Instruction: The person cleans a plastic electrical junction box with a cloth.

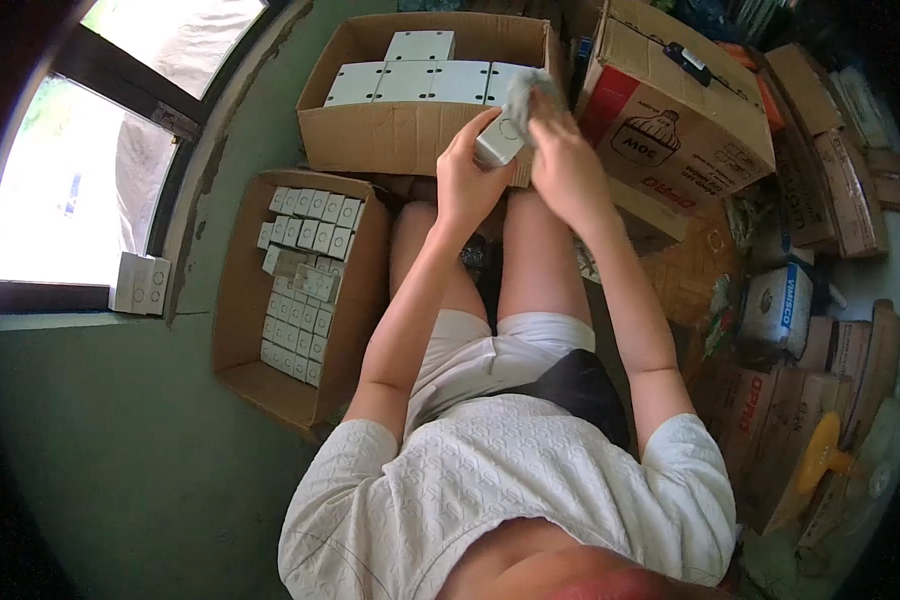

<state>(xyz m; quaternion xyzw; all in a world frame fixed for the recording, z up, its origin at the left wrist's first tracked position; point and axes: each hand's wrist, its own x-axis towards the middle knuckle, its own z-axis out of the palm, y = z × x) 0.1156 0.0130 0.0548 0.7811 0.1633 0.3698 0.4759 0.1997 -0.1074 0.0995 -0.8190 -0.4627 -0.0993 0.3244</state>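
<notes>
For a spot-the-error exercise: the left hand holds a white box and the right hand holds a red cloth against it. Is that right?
No: the cloth is grey, not red. The head view shows the left hand holding the white box and the right hand holding the cloth against it.

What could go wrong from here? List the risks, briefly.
1. The left hand grips the small white box at one end while the right hand rubs it with the grey cloth; a hard rub might knock it loose onto the legs.
2. The carton ahead already looks nearly full, so a box added on top may slide off.
</notes>
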